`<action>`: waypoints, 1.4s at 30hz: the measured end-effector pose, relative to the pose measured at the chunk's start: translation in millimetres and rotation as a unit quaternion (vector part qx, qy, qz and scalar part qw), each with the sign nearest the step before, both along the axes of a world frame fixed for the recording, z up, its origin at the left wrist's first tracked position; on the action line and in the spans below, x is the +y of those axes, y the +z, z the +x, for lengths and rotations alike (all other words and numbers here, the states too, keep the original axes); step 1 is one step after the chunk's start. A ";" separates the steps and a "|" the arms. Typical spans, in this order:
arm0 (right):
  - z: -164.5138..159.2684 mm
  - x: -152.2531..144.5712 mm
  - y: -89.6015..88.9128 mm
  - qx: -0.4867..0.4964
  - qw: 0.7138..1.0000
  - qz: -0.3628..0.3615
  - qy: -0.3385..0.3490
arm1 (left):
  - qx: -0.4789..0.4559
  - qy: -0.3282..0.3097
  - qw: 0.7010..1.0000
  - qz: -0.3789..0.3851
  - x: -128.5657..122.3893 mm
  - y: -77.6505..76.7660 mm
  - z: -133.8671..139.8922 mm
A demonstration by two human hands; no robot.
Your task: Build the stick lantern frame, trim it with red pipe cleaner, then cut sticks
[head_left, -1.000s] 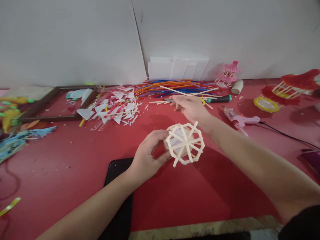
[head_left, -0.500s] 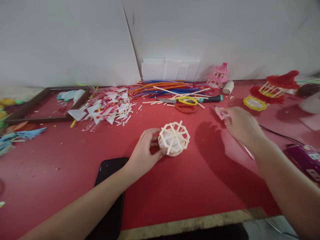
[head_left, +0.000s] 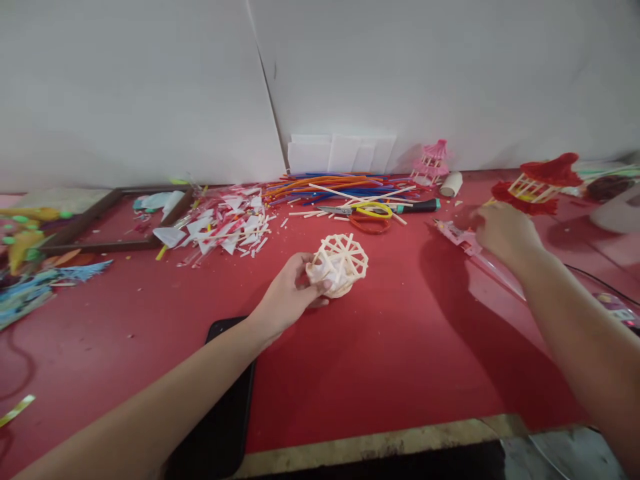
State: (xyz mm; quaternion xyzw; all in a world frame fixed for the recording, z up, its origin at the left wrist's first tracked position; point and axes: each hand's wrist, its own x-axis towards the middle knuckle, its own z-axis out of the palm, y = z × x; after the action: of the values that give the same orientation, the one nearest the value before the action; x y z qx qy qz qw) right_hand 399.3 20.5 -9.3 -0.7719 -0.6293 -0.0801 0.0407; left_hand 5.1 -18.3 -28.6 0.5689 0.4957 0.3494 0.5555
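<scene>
My left hand point(head_left: 290, 293) is closed on the edge of a small round frame of pale wooden sticks point(head_left: 345, 257), spoked like a wheel over a whitish base. The frame is tilted, a little above or on the red table; which, I cannot tell. My right hand point(head_left: 507, 233) is at a model with a ruffled red roof point(head_left: 550, 175) on stick posts. Its fingers are curled and mostly hidden, so any hold on the model does not show. Just left of that hand, a pink see-through glue gun point(head_left: 463, 240) lies on the table.
Scissors with yellow and red handles point(head_left: 373, 212) lie by coloured stems point(head_left: 345, 187). A pink pagoda model point(head_left: 433, 163) stands by the wall. White and pink scraps point(head_left: 225, 223) and a dark wooden frame point(head_left: 100, 247) are left. A black phone point(head_left: 225, 387) lies under my left forearm.
My right hand has left the glue gun and moved right to the red-roofed model. My left hand has tipped the stick frame so its side shows more. The view has shifted slightly.
</scene>
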 end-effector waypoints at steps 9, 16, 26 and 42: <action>-126.9 72.3 0.2 0.018 0.971 -0.061 0.230 | -0.268 -0.005 0.946 -0.184 0.8 -1.6 3.5; -152.6 101.0 -11.8 0.008 0.961 -0.087 0.261 | -0.333 -0.040 0.913 -0.232 1.8 7.0 -7.8; -116.6 21.9 14.1 0.064 0.981 0.070 0.166 | -0.253 0.061 0.962 -0.085 -5.2 0.3 -3.2; -92.7 -81.3 -26.3 0.276 0.913 0.017 0.299 | -0.258 0.039 0.965 0.037 -13.3 -1.8 -3.5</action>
State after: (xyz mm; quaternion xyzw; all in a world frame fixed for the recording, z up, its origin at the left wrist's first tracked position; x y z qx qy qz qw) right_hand 306.6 -60.8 -35.6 -0.5385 -0.7927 0.1411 0.2484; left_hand 1.6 -31.6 -30.4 0.4598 0.3442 0.5244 0.6286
